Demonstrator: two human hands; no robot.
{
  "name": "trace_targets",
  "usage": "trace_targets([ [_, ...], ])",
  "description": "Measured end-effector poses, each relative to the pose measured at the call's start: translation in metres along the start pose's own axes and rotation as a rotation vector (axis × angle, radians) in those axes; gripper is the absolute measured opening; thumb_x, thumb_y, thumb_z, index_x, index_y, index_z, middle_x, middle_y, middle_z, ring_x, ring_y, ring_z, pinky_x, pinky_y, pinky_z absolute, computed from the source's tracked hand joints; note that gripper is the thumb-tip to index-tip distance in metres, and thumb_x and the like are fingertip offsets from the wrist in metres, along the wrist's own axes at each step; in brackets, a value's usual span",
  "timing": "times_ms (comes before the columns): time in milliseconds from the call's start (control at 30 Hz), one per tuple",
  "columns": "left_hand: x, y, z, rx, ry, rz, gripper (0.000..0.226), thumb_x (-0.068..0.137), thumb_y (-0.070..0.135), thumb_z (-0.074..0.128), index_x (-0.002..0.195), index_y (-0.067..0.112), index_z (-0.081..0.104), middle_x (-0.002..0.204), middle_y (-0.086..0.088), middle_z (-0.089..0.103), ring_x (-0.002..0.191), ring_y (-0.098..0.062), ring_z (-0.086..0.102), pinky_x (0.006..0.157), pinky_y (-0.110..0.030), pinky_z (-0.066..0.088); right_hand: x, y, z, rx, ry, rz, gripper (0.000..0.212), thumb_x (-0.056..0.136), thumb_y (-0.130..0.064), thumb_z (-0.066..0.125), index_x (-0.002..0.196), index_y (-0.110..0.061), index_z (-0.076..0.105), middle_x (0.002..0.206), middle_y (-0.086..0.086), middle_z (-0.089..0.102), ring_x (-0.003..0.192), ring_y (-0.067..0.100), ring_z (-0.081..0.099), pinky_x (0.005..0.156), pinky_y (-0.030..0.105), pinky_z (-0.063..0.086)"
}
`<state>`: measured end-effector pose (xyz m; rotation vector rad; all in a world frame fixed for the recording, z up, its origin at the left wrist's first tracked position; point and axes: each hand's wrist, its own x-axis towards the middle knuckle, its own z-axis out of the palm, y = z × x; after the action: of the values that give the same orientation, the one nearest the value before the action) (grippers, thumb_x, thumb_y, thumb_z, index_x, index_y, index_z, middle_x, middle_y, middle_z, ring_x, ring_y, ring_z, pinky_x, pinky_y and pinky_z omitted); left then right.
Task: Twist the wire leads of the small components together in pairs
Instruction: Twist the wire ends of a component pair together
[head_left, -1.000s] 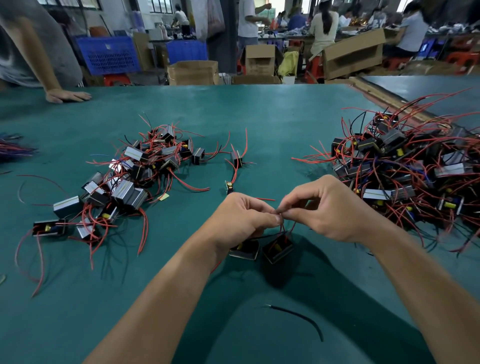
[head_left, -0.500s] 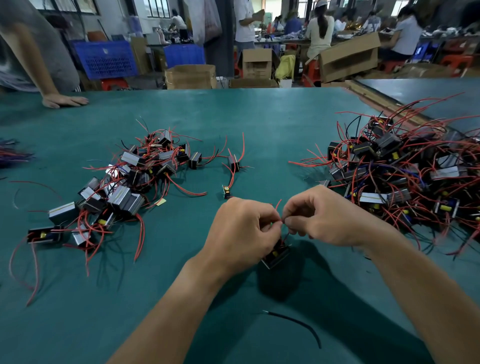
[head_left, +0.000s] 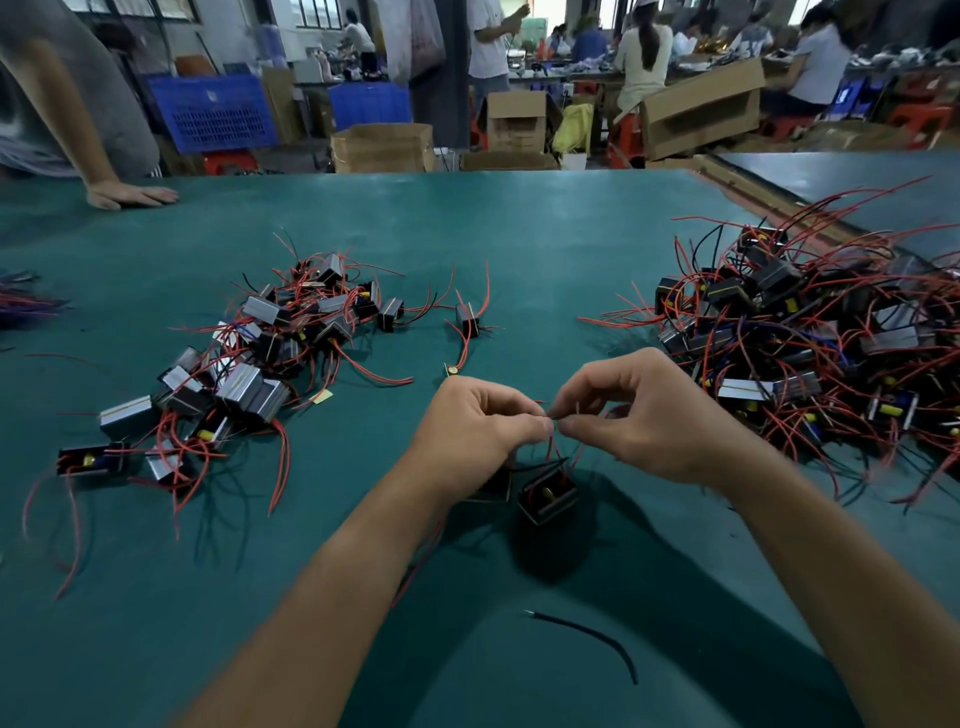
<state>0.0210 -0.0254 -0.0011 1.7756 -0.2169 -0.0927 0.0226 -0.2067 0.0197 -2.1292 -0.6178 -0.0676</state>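
Note:
Two small black box-shaped components hang just under my hands over the green table (head_left: 519, 234): one (head_left: 548, 496) shows plainly, the other (head_left: 491, 488) is half hidden by my left wrist. Their thin red wire leads (head_left: 553, 447) rise to my fingertips. My left hand (head_left: 480, 428) pinches the lead ends between thumb and fingers. My right hand (head_left: 644, 415) pinches the same ends from the right, so the fingertips of both hands meet. A heap of components with red leads (head_left: 234, 374) lies on the left. A larger tangled heap (head_left: 810, 338) lies on the right.
A loose black wire piece (head_left: 587, 636) lies near the front edge. A single component (head_left: 467, 319) sits behind my hands. Another person's hand (head_left: 130, 197) rests on the far left of the table. Cardboard boxes (head_left: 384, 148) and blue crates (head_left: 213, 111) stand beyond the table.
My hands stayed together at the lead ends and rolled slightly. The left component, hidden half a second ago, shows again under my left wrist.

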Motion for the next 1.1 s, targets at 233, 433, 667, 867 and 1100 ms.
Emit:
trace_targets([
  [233,-0.003,0.007,-0.007,-0.196,-0.168,-0.209,0.029,0.080,-0.005,0.064,0.057,0.012,0.071,0.054,-0.001,0.038,0.046,-0.012,0.027,0.044,-0.018,0.020,-0.001,-0.002,-0.002,-0.028,0.014,-0.091,0.021,0.077,-0.007,0.082,0.074,-0.027,0.074,0.068,-0.006,0.068,0.064,0.014,0.062,0.058,0.018,0.045],
  [433,-0.005,0.008,-0.007,-0.215,-0.216,-0.248,0.030,0.080,-0.004,0.063,0.056,0.012,0.072,0.063,-0.002,0.038,0.046,-0.011,0.028,0.045,-0.019,0.023,-0.002,-0.002,-0.008,-0.023,-0.059,-0.083,0.011,0.078,-0.008,0.081,0.079,-0.018,0.079,0.073,-0.001,0.073,0.067,0.015,0.066,0.063,0.028,0.053],
  [667,-0.005,0.008,-0.009,-0.219,-0.290,-0.275,0.020,0.076,-0.002,0.066,0.060,0.010,0.070,0.060,-0.005,0.045,0.046,-0.011,0.031,0.046,-0.018,0.025,-0.002,-0.001,-0.009,0.040,-0.118,-0.086,0.017,0.077,-0.008,0.081,0.077,-0.024,0.077,0.073,-0.002,0.074,0.066,0.009,0.067,0.064,0.020,0.051],
  [867,-0.007,0.012,-0.011,-0.233,-0.342,-0.284,0.003,0.061,0.008,0.068,0.060,0.010,0.069,0.056,-0.005,0.055,0.046,-0.012,0.037,0.046,-0.020,0.029,-0.005,-0.001,-0.006,0.089,-0.153,-0.055,0.008,0.081,-0.016,0.076,0.077,-0.022,0.071,0.071,-0.001,0.072,0.064,0.003,0.060,0.060,0.021,0.048],
  [1100,-0.007,0.002,-0.005,-0.137,-0.198,-0.079,0.023,0.081,-0.002,0.071,0.063,0.012,0.073,0.052,0.000,0.048,0.046,-0.008,0.035,0.046,-0.016,0.030,-0.004,-0.002,-0.001,0.129,-0.151,0.075,0.023,0.087,0.001,0.066,0.070,-0.013,0.063,0.056,-0.003,0.055,0.052,0.009,0.045,0.052,0.026,0.039],
])
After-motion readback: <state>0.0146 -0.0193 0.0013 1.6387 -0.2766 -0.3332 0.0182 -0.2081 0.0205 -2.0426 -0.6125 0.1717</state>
